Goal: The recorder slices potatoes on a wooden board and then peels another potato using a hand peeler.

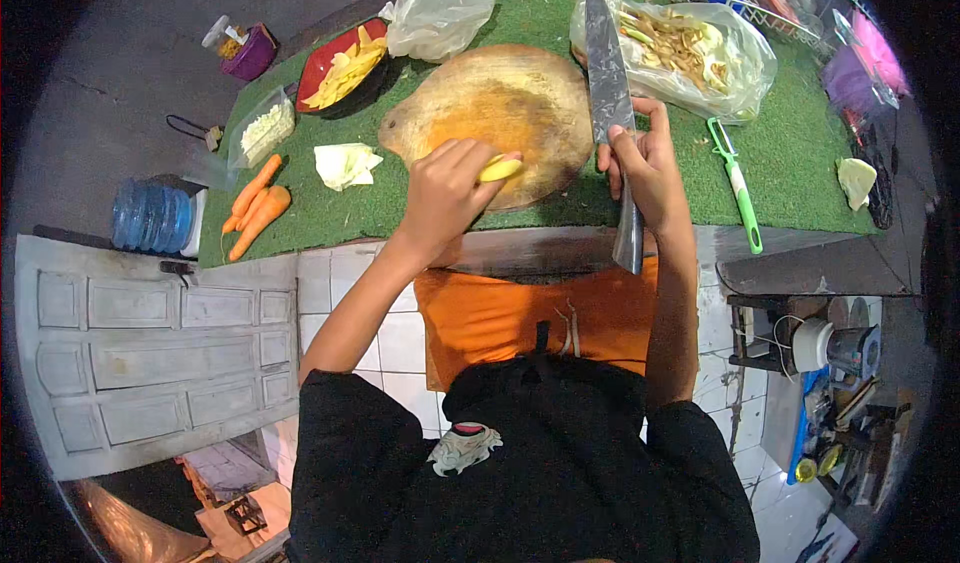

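Note:
Under my left hand (454, 188) is a peeled yellow piece of vegetable (499, 169), perhaps potato, gripped over the front part of a round wooden cutting board (517, 87). My right hand (641, 162) holds a large kitchen knife (609, 68) at the board's right edge. Its broad blade points away from me, and the dark handle hangs past the counter's front edge. An orange stain covers the board's middle. Behind the board to the left, a red and black bowl (309, 75) holds yellow cut strips (349, 68).
Carrots (259, 214), a folded white wrapper (346, 165) and a container of chopped white pieces (266, 132) lie left. A green-handled peeler (735, 184) lies right, below a plastic bag of peelings (675, 53). Another plastic bag (439, 19) sits behind the board. Green matting (795, 143) covers the counter.

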The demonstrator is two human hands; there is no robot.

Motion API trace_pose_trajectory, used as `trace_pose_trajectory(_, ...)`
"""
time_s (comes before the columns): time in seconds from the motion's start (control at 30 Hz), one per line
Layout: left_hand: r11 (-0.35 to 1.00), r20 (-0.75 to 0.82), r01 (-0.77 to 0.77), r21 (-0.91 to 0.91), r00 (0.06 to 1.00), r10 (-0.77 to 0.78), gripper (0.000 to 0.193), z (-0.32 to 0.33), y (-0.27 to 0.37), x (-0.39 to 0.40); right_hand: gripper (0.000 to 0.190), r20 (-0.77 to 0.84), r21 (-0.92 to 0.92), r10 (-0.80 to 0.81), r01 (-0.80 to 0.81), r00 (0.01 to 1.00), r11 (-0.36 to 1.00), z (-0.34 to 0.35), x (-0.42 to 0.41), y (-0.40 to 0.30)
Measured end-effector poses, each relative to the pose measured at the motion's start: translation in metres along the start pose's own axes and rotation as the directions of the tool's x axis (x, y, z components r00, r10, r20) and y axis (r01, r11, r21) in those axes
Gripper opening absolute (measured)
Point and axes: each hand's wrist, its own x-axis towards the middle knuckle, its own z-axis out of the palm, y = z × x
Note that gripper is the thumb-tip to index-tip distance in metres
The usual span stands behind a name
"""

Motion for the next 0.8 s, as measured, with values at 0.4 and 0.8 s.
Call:
trace_pose_trajectory(0.4,0.818,0.052,0.561,-0.126,0.828,-0.559,0.038,0.002,-0.037,0.03,0.028,-0.003,-0.027,0.022,-0.022,1.0,0.999,0.0,0.0,0.002)
trace_pose_trajectory(0.8,0.77,-0.491,0.626,0.121,0.712,-0.501,0.056,-0.047,-0.221,0.093,0.031,-0.009,-0.002,0.069,-0.069,0.998,0.998,-0.001,-0.004,0.002)
